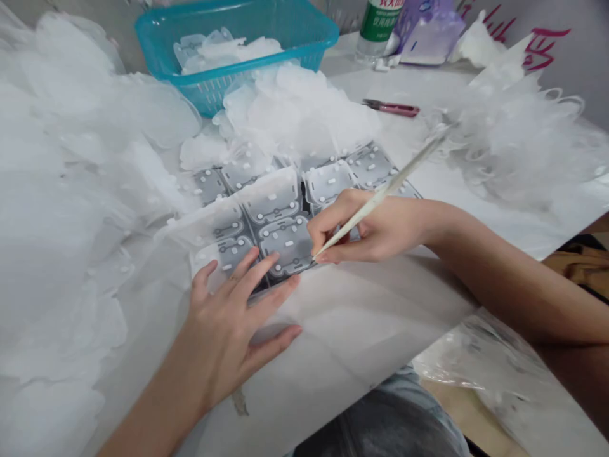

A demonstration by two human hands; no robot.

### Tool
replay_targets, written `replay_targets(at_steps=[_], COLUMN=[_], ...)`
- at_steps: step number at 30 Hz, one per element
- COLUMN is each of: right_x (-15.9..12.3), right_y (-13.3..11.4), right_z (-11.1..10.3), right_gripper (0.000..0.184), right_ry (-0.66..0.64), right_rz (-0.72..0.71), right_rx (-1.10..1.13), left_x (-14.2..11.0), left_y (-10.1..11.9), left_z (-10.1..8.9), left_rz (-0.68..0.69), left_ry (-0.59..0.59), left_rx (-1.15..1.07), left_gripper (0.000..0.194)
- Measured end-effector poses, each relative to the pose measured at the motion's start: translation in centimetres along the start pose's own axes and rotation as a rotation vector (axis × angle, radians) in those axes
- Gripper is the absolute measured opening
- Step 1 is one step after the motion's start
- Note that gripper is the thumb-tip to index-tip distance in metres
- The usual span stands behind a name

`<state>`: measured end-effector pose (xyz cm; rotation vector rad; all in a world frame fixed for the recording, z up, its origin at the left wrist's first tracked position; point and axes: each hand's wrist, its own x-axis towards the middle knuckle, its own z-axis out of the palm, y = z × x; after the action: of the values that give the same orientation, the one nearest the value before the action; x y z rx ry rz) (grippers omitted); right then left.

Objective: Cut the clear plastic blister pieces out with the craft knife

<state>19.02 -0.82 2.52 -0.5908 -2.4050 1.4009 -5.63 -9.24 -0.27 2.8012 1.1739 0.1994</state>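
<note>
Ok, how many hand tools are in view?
2: the pale tool in the right hand, and the pink tool lying beyond that hand, right of the basket. Others may be hidden under the white heaps.

A thin, gold-looking ring (233, 278) circles one finger of the left hand (226, 320), while dark grey cloth (380, 419) and mottled pale-blue fabric (435, 400) show below the flat white surface (342, 330).

From here I count two hands (231, 324), one thin pale stick (387, 188), one blue basket (202, 95), one bottle (375, 28), one purple packet (431, 35) and one pink cutter (399, 110); the white pieces (297, 108) I cannot count exactly.
</note>
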Motion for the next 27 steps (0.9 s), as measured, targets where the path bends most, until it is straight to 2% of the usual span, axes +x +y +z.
replay_targets(at_steps=[5, 14, 22, 27], right_x=[0.7, 0.0, 0.3, 0.5], right_y=[0.7, -0.2, -0.2, 0.1], right_z=[1.4, 0.1, 1.2, 1.5], right_gripper=[0.012, 0.018, 0.018, 0.018], right_ry=[0.061, 0.027, 0.144, 0.103], right_rz=[-0.045, -0.038, -0.038, -0.079], right_rx=[0.09, -0.022, 0.112, 0.085], left_x=[0.0, 0.1, 0.0, -0.1], left_y=[0.0, -0.1, -0.1, -0.2], left_z=[0.0, 0.2, 0.2, 0.3], left_rz=[0.007, 0.026, 0.011, 0.014], left_ry=[-0.001, 0.02, 0.011, 0.014], left_rx=[0.003, -0.017, -0.046, -0.028], left_gripper=[0.036, 0.037, 0.036, 0.034])
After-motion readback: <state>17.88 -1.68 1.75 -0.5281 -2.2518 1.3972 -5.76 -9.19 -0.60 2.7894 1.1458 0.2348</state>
